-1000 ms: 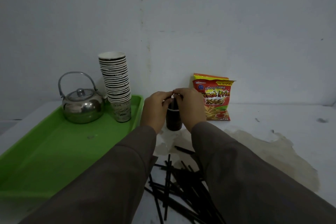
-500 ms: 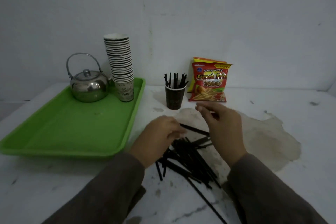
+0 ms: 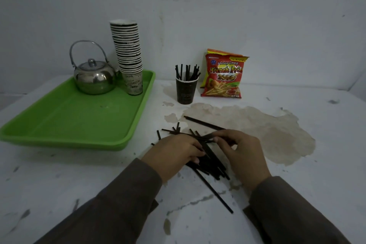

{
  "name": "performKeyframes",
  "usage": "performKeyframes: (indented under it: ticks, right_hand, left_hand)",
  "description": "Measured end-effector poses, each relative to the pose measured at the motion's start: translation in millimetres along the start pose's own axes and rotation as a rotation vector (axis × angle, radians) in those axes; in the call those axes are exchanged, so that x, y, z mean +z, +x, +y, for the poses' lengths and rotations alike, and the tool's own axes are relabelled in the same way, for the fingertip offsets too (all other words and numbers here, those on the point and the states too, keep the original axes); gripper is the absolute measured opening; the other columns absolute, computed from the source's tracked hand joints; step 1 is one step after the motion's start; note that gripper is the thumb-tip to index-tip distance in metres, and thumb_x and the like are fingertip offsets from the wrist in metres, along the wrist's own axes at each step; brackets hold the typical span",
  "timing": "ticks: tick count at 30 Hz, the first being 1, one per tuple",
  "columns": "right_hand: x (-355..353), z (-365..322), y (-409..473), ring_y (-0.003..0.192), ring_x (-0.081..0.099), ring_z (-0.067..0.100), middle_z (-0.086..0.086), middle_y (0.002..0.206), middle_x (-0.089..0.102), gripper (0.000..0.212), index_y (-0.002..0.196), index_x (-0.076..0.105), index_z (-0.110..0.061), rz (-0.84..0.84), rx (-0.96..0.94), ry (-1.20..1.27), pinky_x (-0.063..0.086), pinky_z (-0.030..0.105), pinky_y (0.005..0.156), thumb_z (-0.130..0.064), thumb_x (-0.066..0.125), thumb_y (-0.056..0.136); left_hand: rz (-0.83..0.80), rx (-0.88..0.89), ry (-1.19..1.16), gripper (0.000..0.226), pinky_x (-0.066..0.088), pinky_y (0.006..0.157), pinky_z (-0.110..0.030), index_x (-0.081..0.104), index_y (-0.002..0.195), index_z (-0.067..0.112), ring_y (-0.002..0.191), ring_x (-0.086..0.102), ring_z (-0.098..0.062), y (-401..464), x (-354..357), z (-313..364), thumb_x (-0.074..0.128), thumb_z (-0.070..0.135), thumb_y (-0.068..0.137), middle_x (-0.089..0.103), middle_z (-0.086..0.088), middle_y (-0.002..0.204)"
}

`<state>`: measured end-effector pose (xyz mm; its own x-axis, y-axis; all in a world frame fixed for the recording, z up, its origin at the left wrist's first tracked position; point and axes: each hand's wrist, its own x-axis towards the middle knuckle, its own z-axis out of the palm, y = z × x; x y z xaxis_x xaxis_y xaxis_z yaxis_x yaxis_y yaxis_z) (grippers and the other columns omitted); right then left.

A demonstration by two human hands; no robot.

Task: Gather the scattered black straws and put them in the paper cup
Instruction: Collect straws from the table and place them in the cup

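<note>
Beyond both hands, the dark paper cup now held straws; left hand and right hand had dropped back, pinching thin black straws from the pile.

Dim, flat, bluish light with no clear source. Shadows are faint, soft patches. The kettle carries small dull highlights, no glare elsewhere. Wide-angle bending curves the bench edge at the frame's sides. Detail is soft and grainy, sleeves at the bottom murky.

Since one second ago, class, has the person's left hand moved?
Yes. The left hand has come back toward the person, away from the dark paper cup, onto the scattered black straws.
</note>
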<state>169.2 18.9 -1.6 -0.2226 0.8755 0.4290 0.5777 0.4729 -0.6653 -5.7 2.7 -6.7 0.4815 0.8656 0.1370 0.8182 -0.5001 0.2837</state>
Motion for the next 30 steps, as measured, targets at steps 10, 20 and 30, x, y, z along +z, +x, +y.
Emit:
performKeyframes:
  ticks: [10, 20, 30]
  right_hand:
    - [-2.0, 2.4, -0.9, 0.074, 0.056, -0.013, -0.012, 0.079, 0.068, 0.015, 0.092, 0.073, -0.022, -0.015, 0.022, 0.027, 0.04, 0.0, 0.067, -0.013, 0.065, 0.082]
    - [-3.2, 2.7, -1.0, 0.075, 0.062, 0.0, -0.012, 0.08, 0.069, 0.016, 0.091, 0.071, -0.028, -0.01, 0.117, 0.127, 0.047, 0.01, 0.067, -0.017, 0.063, 0.083]
    - [12.5, -18.3, -6.2, 0.09, 0.051, 0.006, -0.001, 0.101, 0.066, 0.023, 0.105, 0.068, -0.019, -0.22, -0.12, -0.154, 0.033, 0.01, 0.079, -0.026, 0.063, 0.083]
  left_hand:
    - [0.263, 0.204, 0.126, 0.011, 0.055, 0.066, -0.029, 0.072, 0.075, 0.009, 0.069, 0.067, -0.022, -8.3, -6.6, 8.0, 0.071, 0.001, 0.068, 0.072, -0.008, 0.074]
    - [0.704, -0.001, -0.332, 0.014, 0.05, 0.077, -0.024, 0.074, 0.083, 0.01, 0.076, 0.062, -0.009, -14.1, -14.6, 13.0, 0.07, 0.002, 0.072, 0.072, -0.002, 0.078]
    - [1.1, -0.412, -1.073, 0.023, 0.05, 0.068, -0.009, 0.07, 0.091, 0.011, 0.067, 0.064, 0.004, -13.0, -37.1, 10.8, 0.069, -0.002, 0.072, 0.072, 0.013, 0.068]
